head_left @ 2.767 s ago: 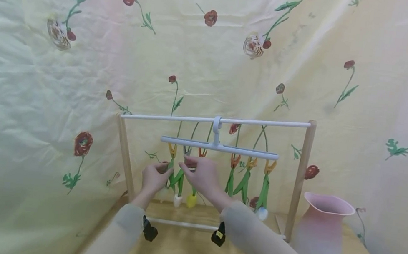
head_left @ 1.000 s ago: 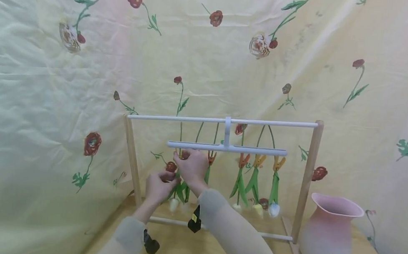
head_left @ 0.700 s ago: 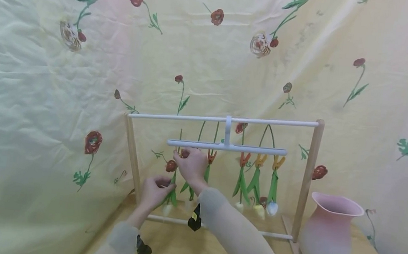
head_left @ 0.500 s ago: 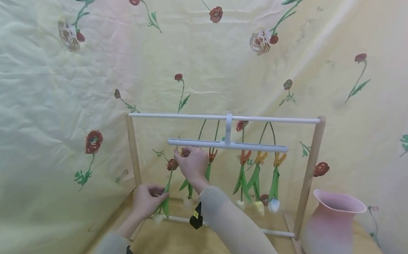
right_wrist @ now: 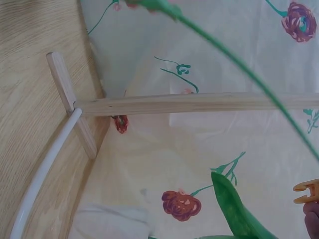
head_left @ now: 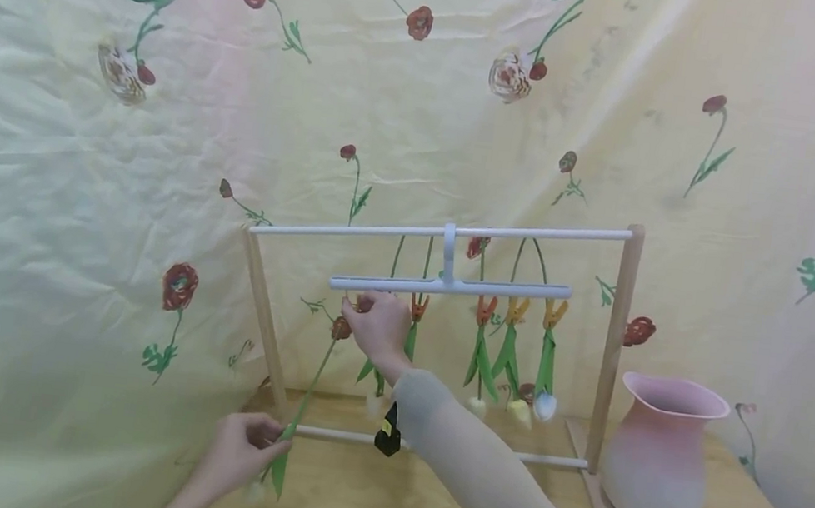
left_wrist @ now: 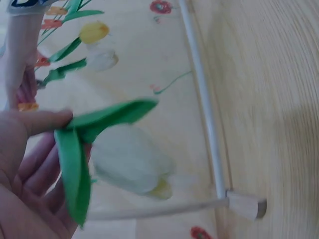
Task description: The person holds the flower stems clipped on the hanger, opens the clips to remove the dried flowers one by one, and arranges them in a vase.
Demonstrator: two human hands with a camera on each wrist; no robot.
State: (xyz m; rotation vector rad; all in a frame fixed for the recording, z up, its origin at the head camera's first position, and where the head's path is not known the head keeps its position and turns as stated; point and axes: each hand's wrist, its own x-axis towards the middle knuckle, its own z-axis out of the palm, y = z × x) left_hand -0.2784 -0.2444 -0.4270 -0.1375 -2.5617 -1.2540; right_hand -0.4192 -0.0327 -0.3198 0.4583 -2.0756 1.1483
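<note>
Inspecting from the hanger outward, clock positions read from its middle in the head view: the white tulip (left_wrist: pixel 130 162) stood well apart at seven to eight o'clock, stem slanting, bloom low. The left hand (head_left: pixel 234 448) pinched it at the leaves between thumb and fingers. The right hand (head_left: pixel 378 326), at eight o'clock, pinched a yellow-orange clip (right_wrist: pixel 309 191) under the end of the hanger (head_left: pixel 494 290), the clip's prongs apart. Further clipped tulips (head_left: pixel 509 358) hung toward four o'clock. The hanger hooked over a rack (head_left: pixel 622 329) with wooden posts and white rails.

The surface was a light wood-grained tabletop (head_left: pixel 348 507); flower-printed cloth (head_left: pixel 281 105) rose behind and at nine o'clock. A pink-to-white vase (head_left: pixel 657 475) stood at four o'clock, just beside the right-hand post.

In the head view, the stem's upper end was lost against a printed red flower; whether it touched the clip could not be told. The right hand and sleeve (head_left: pixel 482 464) hid part of the tulips behind, and the bloom was blurred.

The tabletop's edge ran diagonally past the vase toward five o'clock. The left hand lay outside the lower rail, with a gap between it and the left-hand post.
</note>
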